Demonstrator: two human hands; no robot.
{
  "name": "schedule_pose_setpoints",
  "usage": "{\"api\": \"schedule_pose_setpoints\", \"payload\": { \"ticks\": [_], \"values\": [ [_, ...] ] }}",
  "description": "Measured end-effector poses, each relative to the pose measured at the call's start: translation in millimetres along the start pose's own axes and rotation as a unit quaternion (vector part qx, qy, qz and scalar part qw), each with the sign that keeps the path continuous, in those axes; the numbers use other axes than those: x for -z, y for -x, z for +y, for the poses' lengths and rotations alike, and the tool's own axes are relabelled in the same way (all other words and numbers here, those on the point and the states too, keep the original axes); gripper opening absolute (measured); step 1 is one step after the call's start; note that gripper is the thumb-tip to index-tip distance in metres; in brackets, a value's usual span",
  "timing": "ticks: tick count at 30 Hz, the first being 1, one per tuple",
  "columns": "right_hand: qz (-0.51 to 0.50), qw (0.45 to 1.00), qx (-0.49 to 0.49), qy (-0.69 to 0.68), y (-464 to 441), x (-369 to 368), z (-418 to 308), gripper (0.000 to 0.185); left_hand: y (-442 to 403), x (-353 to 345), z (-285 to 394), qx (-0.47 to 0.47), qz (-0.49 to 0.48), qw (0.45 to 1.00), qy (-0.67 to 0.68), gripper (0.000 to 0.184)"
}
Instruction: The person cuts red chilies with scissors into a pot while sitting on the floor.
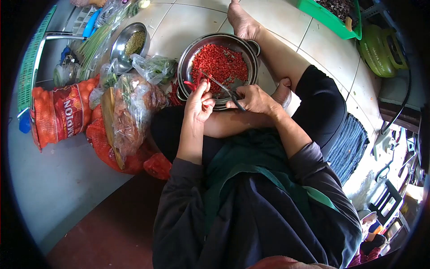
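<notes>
My left hand (197, 104) is closed around red chili peppers (190, 85), whose ends stick out past the fingertips over a pot's left side. In my right hand (256, 99) are scissors (219, 82), gripped by their dark handles. Their blades point up and left, close to the chilies. Below both hands stands the steel pot (184, 58) with a handle on its rim. Many small cut pieces of red chili (221, 60) cover much of its bottom. More whole red chilies (175, 95) lie just left of the pot, partly hidden.
Left of the pot are a steel bowl (115, 53) holding greenish bits, bagged green leaves (156, 69), a bulky plastic bag (134, 105) and red net sacks (67, 112). A green gas cylinder (376, 51) and a green crate (329, 20) stand at upper right.
</notes>
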State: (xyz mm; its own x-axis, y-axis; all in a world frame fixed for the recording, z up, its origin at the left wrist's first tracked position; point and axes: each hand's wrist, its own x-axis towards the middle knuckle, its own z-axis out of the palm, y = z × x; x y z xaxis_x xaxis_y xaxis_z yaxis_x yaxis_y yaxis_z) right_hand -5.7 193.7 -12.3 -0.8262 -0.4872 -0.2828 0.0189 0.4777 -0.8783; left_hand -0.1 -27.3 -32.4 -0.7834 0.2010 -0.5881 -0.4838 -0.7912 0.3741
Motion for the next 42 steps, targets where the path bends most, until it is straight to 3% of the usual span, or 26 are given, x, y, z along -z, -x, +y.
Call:
{"api": "schedule_pose_setpoints", "payload": {
  "ticks": [8,17,23,39,42],
  "values": [
    [-0.005,0.999,-0.007,0.038,2,3,-7,0.058,2,-11,-2,-0.021,0.065,0.995,-0.071,0.013],
    [-0.015,0.999,-0.02,0.026,2,5,-5,0.058,3,-3,5,-0.009,-0.002,1.0,-0.024,0.004],
    [-0.057,0.997,-0.043,0.037,1,3,-10,0.063,2,0,0,-0.005,-0.003,0.999,-0.052,0.005],
    [0.004,0.998,0.047,0.051,2,2,-3,0.054,4,-9,-1,-0.001,0.037,0.996,-0.079,0.006],
    [-0.007,0.999,0.017,0.037,4,6,-7,0.057,2,-5,0,0.0,0.038,0.997,-0.071,0.007]
  ]
}}
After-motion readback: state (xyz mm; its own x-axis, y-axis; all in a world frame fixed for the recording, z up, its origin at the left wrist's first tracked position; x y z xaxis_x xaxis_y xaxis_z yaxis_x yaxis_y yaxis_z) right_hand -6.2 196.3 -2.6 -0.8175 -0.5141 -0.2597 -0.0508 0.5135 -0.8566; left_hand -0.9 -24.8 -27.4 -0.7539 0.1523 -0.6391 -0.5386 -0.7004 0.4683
